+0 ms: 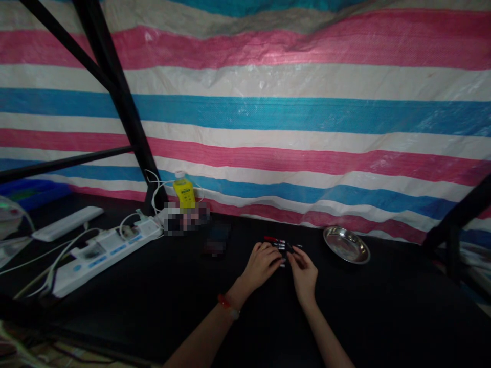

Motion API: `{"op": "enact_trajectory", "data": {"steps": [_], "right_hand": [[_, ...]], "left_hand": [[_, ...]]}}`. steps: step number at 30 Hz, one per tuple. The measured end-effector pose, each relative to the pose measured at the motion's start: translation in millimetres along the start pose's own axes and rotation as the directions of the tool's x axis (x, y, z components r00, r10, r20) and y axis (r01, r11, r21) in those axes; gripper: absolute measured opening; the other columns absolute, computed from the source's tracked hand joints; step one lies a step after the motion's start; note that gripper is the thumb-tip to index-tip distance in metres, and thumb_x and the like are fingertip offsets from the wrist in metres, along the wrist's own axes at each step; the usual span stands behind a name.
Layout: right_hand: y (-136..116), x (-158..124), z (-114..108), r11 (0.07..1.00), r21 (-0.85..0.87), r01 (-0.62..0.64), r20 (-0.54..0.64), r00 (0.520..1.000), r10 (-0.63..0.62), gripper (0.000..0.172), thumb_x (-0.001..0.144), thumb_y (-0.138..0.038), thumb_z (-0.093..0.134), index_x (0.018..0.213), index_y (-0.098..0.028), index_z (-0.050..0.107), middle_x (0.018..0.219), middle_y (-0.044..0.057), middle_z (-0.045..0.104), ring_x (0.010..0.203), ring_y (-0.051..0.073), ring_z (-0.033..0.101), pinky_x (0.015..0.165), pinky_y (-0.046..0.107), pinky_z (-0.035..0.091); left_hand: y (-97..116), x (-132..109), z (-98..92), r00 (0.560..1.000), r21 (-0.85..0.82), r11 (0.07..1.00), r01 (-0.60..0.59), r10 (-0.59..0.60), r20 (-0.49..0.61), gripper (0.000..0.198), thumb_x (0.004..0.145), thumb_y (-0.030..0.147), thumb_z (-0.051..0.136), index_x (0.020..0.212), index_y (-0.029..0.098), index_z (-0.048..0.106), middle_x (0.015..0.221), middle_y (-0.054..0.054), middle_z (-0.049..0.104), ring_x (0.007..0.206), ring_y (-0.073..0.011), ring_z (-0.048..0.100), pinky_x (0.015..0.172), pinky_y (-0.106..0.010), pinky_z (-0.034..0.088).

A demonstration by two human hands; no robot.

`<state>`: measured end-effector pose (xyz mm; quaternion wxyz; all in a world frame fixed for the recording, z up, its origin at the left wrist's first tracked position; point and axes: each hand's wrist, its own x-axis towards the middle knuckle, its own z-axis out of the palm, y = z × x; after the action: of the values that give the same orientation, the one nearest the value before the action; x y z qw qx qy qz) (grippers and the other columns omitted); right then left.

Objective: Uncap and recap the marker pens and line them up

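Two hands work close together on the black tabletop, over a small group of slim pens. A red pen (273, 239) lies at the far side of the group. Beside it is a black pen with white markings (279, 246), partly covered by my left hand (263, 265), whose fingers curl over the pens. My right hand (305, 273) is closed in a pinch at the dark ends of the pens, near the left fingertips. What exactly sits between the fingers of either hand is too small and dark to make out.
A shallow round metal dish (346, 245) stands to the right. At left lie a white power strip (109, 258) with cables and a white bar (68, 223). A yellow bottle (184, 191) stands at the back. A dark object (217, 239) lies left of my hands. A striped sheet (291, 115) hangs behind.
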<state>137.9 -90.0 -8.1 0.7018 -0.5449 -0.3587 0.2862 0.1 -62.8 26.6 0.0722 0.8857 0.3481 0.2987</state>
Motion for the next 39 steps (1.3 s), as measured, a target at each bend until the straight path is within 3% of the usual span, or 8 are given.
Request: {"op": "enact_trajectory", "data": {"steps": [3,11,17,28,33,39], "right_hand": [[3.6,7.0,-9.2,0.989,-0.138,0.052,-0.067,0.996,-0.061,0.045,0.066,-0.044,0.066,0.097,-0.013,0.065,0.080,0.008,0.069,0.071,0.019,0.063,0.067,0.031,0.049],[6.1,22.6,-12.6,0.859,-0.489,0.151,0.005,0.985,-0.170,0.037,0.073,-0.043,0.054,0.096,-0.016,0.065,0.080,0.009,0.068,0.077,0.022,0.061,0.072,0.033,0.044],[3.9,26.9,-4.8,0.728,-0.656,0.198,0.060,0.975,-0.212,0.028,0.073,-0.038,0.054,0.089,-0.018,0.065,0.073,0.007,0.068,0.078,0.026,0.059,0.071,0.034,0.039],[-0.5,19.5,2.2,0.673,-0.703,0.230,0.113,0.970,-0.214,0.022,0.075,-0.036,0.053,0.087,-0.021,0.066,0.073,0.005,0.069,0.077,0.025,0.058,0.067,0.031,0.034],[0.0,20.8,2.7,0.694,-0.690,0.206,0.070,0.973,-0.219,0.024,0.076,-0.035,0.052,0.089,-0.019,0.065,0.073,0.006,0.069,0.079,0.026,0.057,0.068,0.032,0.034],[3.7,21.9,2.7,0.721,-0.655,0.228,0.106,0.972,-0.211,0.024,0.076,-0.036,0.052,0.087,-0.020,0.065,0.072,0.006,0.069,0.079,0.026,0.057,0.069,0.033,0.035]], "left_hand": [[-1.0,0.2,-0.6,0.999,0.033,0.998,0.045,-0.045,-0.015,0.012,0.088,0.026,0.050,0.092,0.024,0.062,0.096,0.001,0.066,0.096,-0.0165,0.050,0.086,-0.035,0.030],[-5.8,-1.4,-2.3,0.966,0.170,0.958,0.231,-0.205,-0.158,0.017,0.088,0.019,0.045,0.091,0.021,0.061,0.093,-0.002,0.067,0.095,-0.0210,0.051,0.086,-0.041,0.030],[-6.4,-2.3,0.8,0.951,0.217,0.932,0.289,-0.253,-0.180,0.018,0.089,0.022,0.041,0.088,0.019,0.059,0.086,-0.005,0.067,0.087,-0.0231,0.055,0.083,-0.043,0.032],[-4.8,-1.0,5.1,0.945,0.162,0.932,0.325,-0.312,-0.097,0.020,0.089,0.020,0.038,0.091,0.017,0.058,0.091,-0.006,0.065,0.086,-0.0209,0.060,0.090,-0.045,0.030],[-5.4,-0.9,6.1,0.946,0.126,0.939,0.320,-0.310,-0.091,0.019,0.090,0.019,0.038,0.090,0.016,0.057,0.093,-0.006,0.065,0.089,-0.0200,0.059,0.092,-0.044,0.030],[-7.2,-0.6,8.7,0.947,0.076,0.946,0.317,-0.310,-0.086,0.019,0.089,0.018,0.038,0.090,0.017,0.057,0.092,-0.006,0.064,0.088,-0.0189,0.059,0.087,-0.039,0.037]]}}
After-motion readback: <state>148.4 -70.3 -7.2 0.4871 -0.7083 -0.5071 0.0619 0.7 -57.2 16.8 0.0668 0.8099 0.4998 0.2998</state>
